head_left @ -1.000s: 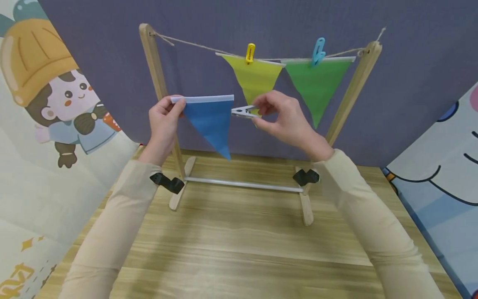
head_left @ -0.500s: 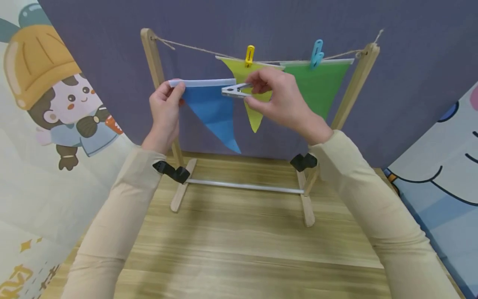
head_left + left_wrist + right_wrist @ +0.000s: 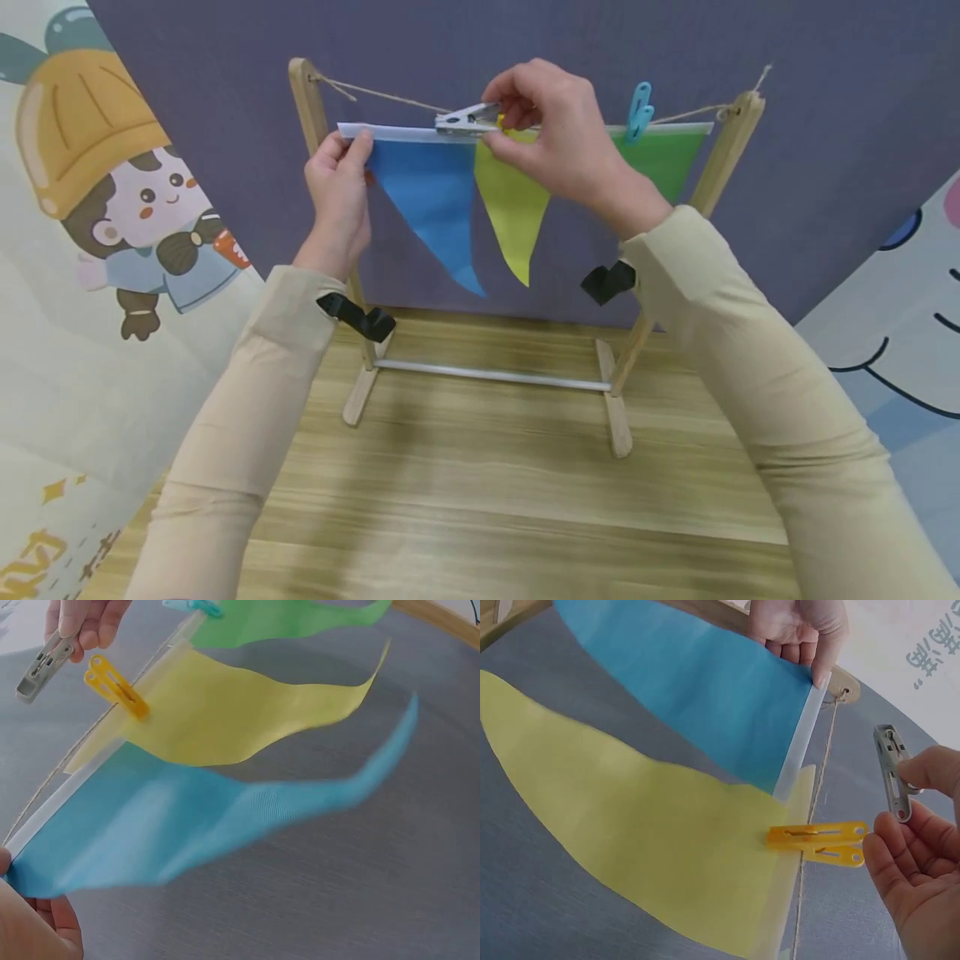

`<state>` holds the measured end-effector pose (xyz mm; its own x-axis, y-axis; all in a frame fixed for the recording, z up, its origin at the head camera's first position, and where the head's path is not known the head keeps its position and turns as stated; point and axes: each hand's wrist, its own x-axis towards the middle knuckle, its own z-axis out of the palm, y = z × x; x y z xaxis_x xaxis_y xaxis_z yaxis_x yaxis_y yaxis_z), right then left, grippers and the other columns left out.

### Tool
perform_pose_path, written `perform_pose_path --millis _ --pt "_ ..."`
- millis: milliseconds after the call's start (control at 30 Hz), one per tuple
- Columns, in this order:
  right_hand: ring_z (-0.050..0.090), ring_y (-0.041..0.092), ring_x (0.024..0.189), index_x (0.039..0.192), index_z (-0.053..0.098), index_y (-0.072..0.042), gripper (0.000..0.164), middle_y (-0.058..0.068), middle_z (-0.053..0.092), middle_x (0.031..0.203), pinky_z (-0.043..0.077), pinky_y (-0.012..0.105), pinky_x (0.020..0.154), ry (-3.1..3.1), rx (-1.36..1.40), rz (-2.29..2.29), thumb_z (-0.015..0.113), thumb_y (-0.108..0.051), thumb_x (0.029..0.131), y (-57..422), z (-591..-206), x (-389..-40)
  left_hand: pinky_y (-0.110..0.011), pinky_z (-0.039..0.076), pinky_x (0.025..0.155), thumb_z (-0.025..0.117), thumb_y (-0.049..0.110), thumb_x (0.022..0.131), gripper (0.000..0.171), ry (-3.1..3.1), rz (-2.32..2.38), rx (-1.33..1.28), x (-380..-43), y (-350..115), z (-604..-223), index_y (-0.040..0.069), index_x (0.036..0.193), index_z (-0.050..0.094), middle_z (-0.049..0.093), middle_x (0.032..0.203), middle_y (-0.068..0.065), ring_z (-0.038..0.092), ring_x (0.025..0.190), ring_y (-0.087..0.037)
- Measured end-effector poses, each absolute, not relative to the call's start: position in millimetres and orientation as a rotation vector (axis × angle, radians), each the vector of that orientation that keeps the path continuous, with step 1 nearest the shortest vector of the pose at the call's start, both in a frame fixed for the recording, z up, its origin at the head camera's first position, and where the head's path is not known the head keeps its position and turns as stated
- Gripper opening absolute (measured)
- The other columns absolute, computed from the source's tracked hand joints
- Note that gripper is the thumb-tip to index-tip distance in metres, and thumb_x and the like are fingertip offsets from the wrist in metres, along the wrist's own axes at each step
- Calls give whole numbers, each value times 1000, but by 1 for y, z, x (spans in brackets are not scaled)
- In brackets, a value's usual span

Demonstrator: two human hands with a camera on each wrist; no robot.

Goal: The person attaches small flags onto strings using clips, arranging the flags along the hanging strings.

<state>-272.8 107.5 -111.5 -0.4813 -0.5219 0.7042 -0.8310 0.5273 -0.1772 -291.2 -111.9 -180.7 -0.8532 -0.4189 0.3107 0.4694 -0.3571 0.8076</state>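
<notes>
My left hand (image 3: 337, 192) pinches the left top corner of a blue pennant (image 3: 427, 187) between thumb and fingers. Its white top edge lies just under the string (image 3: 390, 97), overlapping part of the yellow pennant (image 3: 517, 208). A grey clothespin (image 3: 459, 123) is pinched at its handle end by my right hand (image 3: 562, 125). In the right wrist view that grey clothespin (image 3: 892, 765) stands apart from the blue cloth, beyond the string. A yellow clothespin (image 3: 814, 838) holds the yellow pennant on the string. Farther right, a light blue clothespin (image 3: 640, 115) holds a green pennant (image 3: 667, 160), partly hidden by my right hand.
The string runs between the left wooden post (image 3: 306, 100) and the right wooden post (image 3: 727, 154). A white rod (image 3: 491, 375) joins the stand's feet on the wood-grain table (image 3: 450, 483). A dark blue-grey panel (image 3: 420, 42) rises close behind the stand.
Both hands have risen, bringing the blue pennant's top edge up near the string. The grey clothespin has moved up and slightly left, from beside the pennant to over its top edge.
</notes>
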Motion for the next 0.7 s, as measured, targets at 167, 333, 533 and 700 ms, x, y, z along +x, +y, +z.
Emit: perform_pose_path --millis 167,333,533,700 --pt "52 18 86 111 61 4 26 16 56 98 44 23 78 -2169 1117 599 61 -10 89 106 -103 -277 -20 32 56 59 7 92 13 -1285 -2228 -4 -296 -110 -173 5 79 59 47 72 -3 41 62 -11" --pt "49 21 91 118 59 2 29 17 53 102 42 22 81 -2236 1108 538 57 -13 93 100 -92 -280 -18 33 57 58 6 92 19 -1208 -2275 55 -301 -105 -167 5 74 54 44 70 -2 41 63 -10" --pt "43 17 91 125 56 1 31 14 46 104 38 19 81 -2316 1064 524 50 -12 97 85 -83 -284 -16 42 76 57 7 93 9 -1104 -2384 131 -304 -102 -154 2 85 59 54 84 -2 51 79 -8" --pt "40 14 92 129 53 -2 34 12 46 107 36 18 80 -2347 1010 539 47 -14 98 76 -82 -293 -14 38 78 60 14 92 15 -1119 -2393 281 -308 -100 -145 8 80 54 51 86 3 48 83 -5"
